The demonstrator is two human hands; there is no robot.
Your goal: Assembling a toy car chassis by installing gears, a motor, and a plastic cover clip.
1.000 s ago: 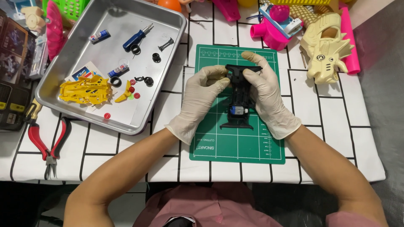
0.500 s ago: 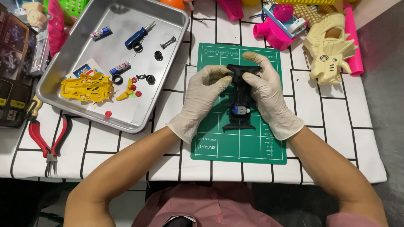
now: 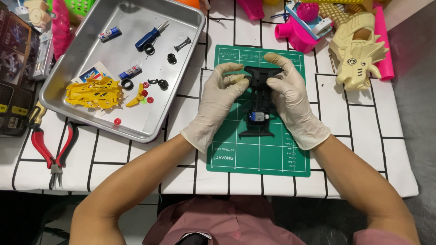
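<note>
dark printed boxes (image 3: 13, 43) stacked at the far left edge, well left of the left hand (image 3: 218, 102), black with picture panels and yellow patches low down. small card (image 3: 93, 72) in the metal tray (image 3: 181, 109), up-left of the left hand, white with blue and red print, partly under the yellow part. two small cylinders with white-blue-red label wraps: one (image 3: 109, 33) near the tray's far-left corner, one (image 3: 130, 72) mid-tray, closer to the left hand. green cutting mat (image 3: 254, 159) under both hands, white grid and white print along its near-left corner and right edge. no screens
</note>
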